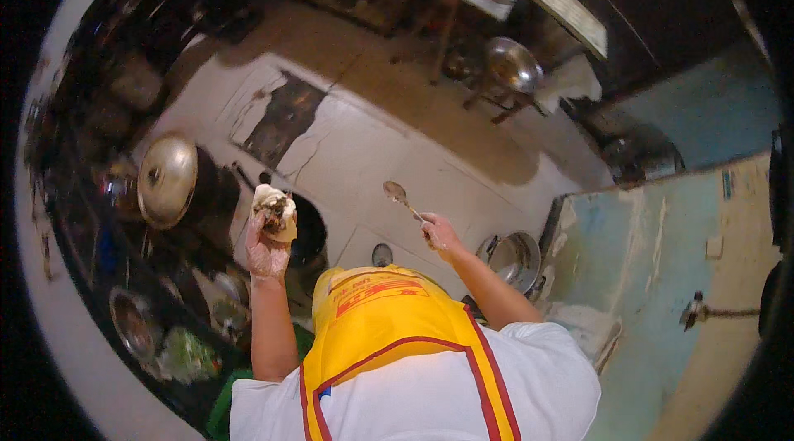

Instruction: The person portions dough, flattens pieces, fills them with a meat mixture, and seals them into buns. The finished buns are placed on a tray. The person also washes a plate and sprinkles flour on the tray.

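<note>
A pale piece of dough with dark, crumbly filling in its middle rests in my left hand, whose fingers curl up around it. White flour or dough residue coats that palm and wrist. To the right, my right hand is closed around the handle of a metal spoon. The spoon's bowl points forward and left, over the floor, apart from the dough. Some residue on the spoon bowl cannot be made out clearly.
Left of my left hand stands a pot with a domed metal lid. A dark round pan lies just beyond that hand. Greens in a bag sit lower left. A metal pot is near my right forearm; a metal basin stands farther off.
</note>
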A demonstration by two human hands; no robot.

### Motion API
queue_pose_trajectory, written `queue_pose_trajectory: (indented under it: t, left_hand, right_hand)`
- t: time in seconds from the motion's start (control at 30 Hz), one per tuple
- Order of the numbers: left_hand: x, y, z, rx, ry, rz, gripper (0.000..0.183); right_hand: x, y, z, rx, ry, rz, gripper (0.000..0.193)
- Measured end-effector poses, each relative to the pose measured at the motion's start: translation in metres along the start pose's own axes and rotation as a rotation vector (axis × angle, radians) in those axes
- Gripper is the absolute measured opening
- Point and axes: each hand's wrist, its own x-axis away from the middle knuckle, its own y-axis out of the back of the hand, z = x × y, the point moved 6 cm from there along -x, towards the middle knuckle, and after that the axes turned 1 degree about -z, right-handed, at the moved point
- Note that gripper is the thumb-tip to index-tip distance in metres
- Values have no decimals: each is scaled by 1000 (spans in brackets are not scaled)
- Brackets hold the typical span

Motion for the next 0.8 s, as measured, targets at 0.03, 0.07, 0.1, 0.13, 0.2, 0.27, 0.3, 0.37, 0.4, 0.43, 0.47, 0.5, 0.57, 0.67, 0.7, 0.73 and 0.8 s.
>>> queue_pose_trajectory:
  t: [0.03,0.07,0.1,0.13,0.2,0.27,0.3,0.37,0.4,0.43,0.47,0.5,0.57,0.67,0.7,0.73,0.8]
  left_hand:
    - [-17,-18,44,39,42,16,47]
    - [-28,-34,73,51,64,5,48]
    - [-39,-51,96,44,106,29,48]
    - [-50,-66,121,40,145,42,48]
    - [-71,-98,174,-16,219,9,50]
    - [-96,-127,229,27,288,113,51]
    - [-111,-137,244,22,295,113,51]
    - [-139,-151,264,21,309,175,51]
    - [-149,-151,266,20,318,156,51]
    - [-156,-146,266,9,323,82,50]
    - [-166,-148,267,27,339,131,51]
    - [-178,-148,265,34,338,147,51]
    - [-205,-152,276,24,343,147,51]
    - [-261,-170,298,2,345,136,50]
    - [-280,-178,305,-7,342,137,50]
    - [-299,-191,312,-34,323,127,50]
    - [-338,-214,327,-40,345,89,48]
  right_hand:
    - [0,48,0,-9,-5,-73,39]
    - [0,78,-1,-42,11,-88,38]
    - [3,100,-5,-95,-6,-115,36]
    - [3,123,-8,-142,-32,-133,35]
    - [-2,178,-6,-247,-6,-184,31]
    - [-9,229,-7,-335,-14,-241,27]
    - [-22,243,-5,-392,-20,-246,24]
    - [-44,262,-2,-466,-30,-278,20]
    - [-56,265,-1,-489,-49,-300,20]
    - [-64,265,-6,-518,-115,-317,19]
    - [-78,269,-3,-529,-97,-320,17]
    - [-97,275,2,-548,-101,-313,15]
    - [-138,303,14,-604,-115,-299,11]
    - [-216,360,42,-683,-112,-328,7]
    - [-243,379,52,-708,-112,-361,7]
    - [-273,399,66,-738,-88,-378,8]
    - [-317,428,79,-862,-140,-446,7]
